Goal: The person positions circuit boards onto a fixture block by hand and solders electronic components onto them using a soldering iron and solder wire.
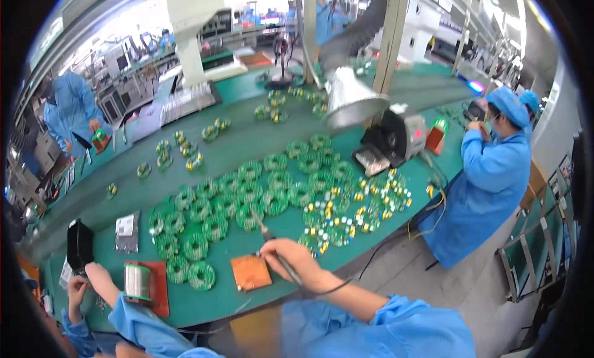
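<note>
My right hand (289, 262) is closed around a soldering iron (270, 237). Its tip points up and away, over round green circuit boards (249, 191) laid in rows. Just below the tip lies a brown-orange square pad (250, 273). At the lower left my left hand (101, 279) reaches out beside a black box (79, 243); its fingers are hidden. A solder wire spool (137, 282) on a red-brown stand (159, 288) sits right of that forearm. Another person's hand (76, 291) is close by, near small loose parts (102, 303).
Boards with yellow, white and blue parts (334, 219) crowd the right. A fume hood (356, 101) hangs above a dark soldering station (396, 135). Smaller assemblies (187, 151) lie on the dark green belt beyond. A co-worker (495, 166) works at right, another person (74, 110) far left.
</note>
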{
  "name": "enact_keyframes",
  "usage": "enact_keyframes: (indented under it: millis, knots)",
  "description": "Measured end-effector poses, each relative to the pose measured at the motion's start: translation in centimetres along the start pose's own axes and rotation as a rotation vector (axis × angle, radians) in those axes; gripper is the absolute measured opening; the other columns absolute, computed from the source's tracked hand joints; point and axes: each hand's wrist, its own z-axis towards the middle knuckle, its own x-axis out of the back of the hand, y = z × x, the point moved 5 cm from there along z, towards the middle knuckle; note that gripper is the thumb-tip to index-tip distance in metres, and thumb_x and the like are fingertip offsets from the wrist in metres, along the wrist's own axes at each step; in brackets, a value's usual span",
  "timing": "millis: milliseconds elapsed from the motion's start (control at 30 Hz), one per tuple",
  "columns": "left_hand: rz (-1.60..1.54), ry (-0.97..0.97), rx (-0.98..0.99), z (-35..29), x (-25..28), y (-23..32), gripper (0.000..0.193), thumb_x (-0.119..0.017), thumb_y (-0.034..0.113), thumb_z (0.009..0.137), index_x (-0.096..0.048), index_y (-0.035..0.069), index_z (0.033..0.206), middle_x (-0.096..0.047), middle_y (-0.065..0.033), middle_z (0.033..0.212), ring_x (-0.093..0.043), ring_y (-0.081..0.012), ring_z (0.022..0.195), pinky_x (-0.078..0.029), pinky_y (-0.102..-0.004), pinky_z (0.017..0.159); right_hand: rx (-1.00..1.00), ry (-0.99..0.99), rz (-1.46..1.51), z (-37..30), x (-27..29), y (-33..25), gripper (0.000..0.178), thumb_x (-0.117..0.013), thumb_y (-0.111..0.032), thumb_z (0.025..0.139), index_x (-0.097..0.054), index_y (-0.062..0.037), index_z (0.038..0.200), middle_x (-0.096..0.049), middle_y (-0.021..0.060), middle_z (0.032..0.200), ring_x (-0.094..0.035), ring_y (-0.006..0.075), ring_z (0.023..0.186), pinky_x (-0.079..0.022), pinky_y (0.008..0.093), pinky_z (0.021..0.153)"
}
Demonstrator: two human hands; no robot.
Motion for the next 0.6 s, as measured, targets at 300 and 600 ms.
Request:
enact_keyframes:
  millis: [300,600]
  knots:
    - [0.819,-0.154,0.901,-6.7,10.0,-9.1,0.016,-0.065,0.003,0.082,-0.061,-0.002,0.097,-0.061,-0.0069,0.09,-0.057,-0.0113,0.08,-0.045,-0.0228,0.072,-0.154,0.048,-0.085,-3.1,2.4,-0.1,0.012,-0.06,0.002,0.083,-0.06,-0.0039,0.093,-0.063,0.0052,0.087,-0.059,0.0108,0.071,-0.046,0.0222,0.064]
    - [1.582,-0.932,0.975,-12.3,15.4,-15.4,0.008,-0.07,0.015,0.076,-0.069,0.01,0.082,-0.059,-0.0038,0.079,-0.053,-0.0224,0.083,-0.04,-0.0363,0.075,-0.098,0.034,-0.067,-3.0,2.1,0.3,0.015,-0.06,0.004,0.082,-0.057,-0.0042,0.095,-0.065,0.0065,0.085,-0.056,0.0107,0.067,-0.045,0.0223,0.062]
